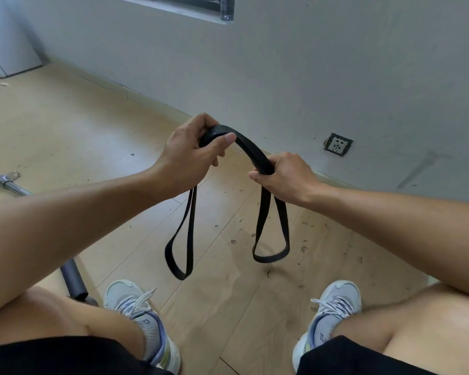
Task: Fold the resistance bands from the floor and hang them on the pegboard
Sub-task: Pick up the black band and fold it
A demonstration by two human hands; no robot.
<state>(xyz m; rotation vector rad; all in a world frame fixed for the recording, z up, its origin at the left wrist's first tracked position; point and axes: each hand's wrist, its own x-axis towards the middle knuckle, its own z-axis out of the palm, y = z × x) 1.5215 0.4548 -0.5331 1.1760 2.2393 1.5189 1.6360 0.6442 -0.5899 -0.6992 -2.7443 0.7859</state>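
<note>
A black resistance band (251,150) arches between my two hands above the wooden floor. My left hand (192,151) grips one bunched part of it, thumb pressed on top. My right hand (284,177) is closed around the band a little lower and to the right. A long loop (179,253) hangs down from the left hand and a shorter loop (272,239) hangs from the right hand, both clear of the floor. No pegboard is visible.
A grey wall with a socket (338,144) stands close ahead. A metal bar (7,181) lies on the floor at left and a dark roller (73,278) sits near my left shoe (136,301). A white cabinet (8,44) stands far left. Small debris litters the floor.
</note>
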